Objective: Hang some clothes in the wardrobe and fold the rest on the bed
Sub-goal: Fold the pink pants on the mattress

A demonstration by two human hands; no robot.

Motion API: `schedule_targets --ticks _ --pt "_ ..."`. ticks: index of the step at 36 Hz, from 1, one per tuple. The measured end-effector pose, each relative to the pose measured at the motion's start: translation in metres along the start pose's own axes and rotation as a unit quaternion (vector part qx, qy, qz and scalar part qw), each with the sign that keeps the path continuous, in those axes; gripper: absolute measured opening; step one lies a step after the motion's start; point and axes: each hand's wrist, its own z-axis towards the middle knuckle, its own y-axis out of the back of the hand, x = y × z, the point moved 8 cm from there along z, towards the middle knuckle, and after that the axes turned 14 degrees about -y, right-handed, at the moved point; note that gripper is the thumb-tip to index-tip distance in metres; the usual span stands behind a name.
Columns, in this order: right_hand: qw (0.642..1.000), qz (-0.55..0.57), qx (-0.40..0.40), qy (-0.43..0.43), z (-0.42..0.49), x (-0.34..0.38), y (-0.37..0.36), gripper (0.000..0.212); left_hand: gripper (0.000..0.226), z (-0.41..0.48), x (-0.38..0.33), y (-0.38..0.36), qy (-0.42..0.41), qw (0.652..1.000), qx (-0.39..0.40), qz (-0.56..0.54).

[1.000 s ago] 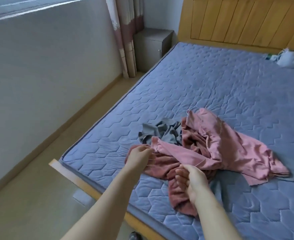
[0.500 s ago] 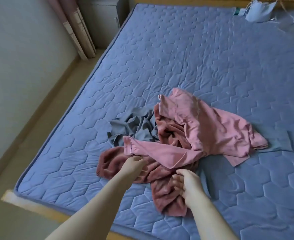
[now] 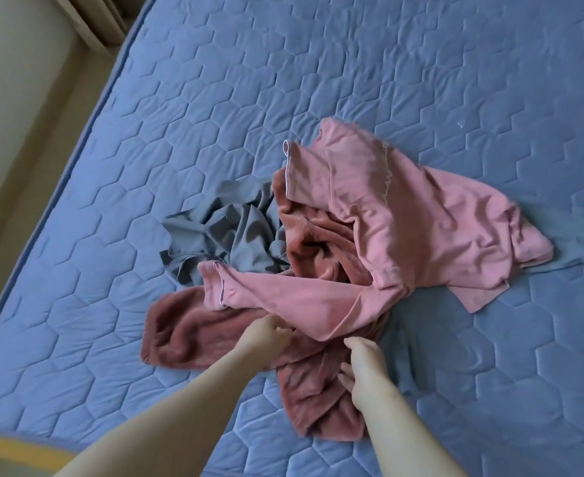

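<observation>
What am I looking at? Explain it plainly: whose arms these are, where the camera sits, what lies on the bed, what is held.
There is no machine here. A person wears one wide-angle camera on the head, looking down at their own bare arms, so there is only this one view. On the blue quilted mattress lies a heap of clothes: a light pink top uppermost, a dark red fleecy garment beneath it, a grey garment behind, and a blue-grey piece showing at the far right. The left hand has its fingers curled into the cloth where the pink sleeve crosses the dark red garment. The right hand touches the heap beside it. Whether either truly grips cannot be told. Nothing is folded yet.
</observation>
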Motion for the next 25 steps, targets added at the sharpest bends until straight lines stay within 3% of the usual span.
schedule_targets --ticks 3,4,6,8,11,15,19,25 --pt "0.995 -0.055 -0.072 0.047 0.022 -0.002 0.003 0.073 0.07 0.012 0.014 -0.017 -0.004 0.998 0.026 0.056" --pt "0.991 -0.078 -0.091 0.062 0.026 -0.002 0.003 0.086 0.081 0.015 0.019 -0.022 -0.006 0.996 0.039 0.081" --pt "0.989 -0.088 -0.094 0.072 0.025 -0.003 -0.003 0.094 0.093 0.021 0.029 -0.032 -0.003 0.988 0.071 0.137" --pt "0.992 -0.078 -0.067 0.072 0.031 -0.006 -0.011 0.096 0.09 0.026 0.034 -0.04 -0.003 0.979 0.087 0.184" --pt "0.995 -0.07 -0.031 0.06 0.046 -0.019 -0.02 0.078 0.064 0.032 0.034 -0.044 -0.027 0.968 0.049 0.246" --pt "0.999 -0.046 -0.012 -0.008 0.052 -0.035 -0.02 0.021 0.043 0.034 0.034 -0.038 -0.054 0.977 -0.014 0.206" --pt "0.998 -0.052 -0.012 0.012 0.034 -0.032 -0.019 0.015 0.028 0.018 0.03 -0.021 0.002 0.996 -0.032 0.088" --pt "0.993 -0.062 -0.018 0.096 -0.031 -0.011 -0.015 0.011 0.023 -0.017 0.002 0.02 -0.012 0.996 -0.084 0.024"
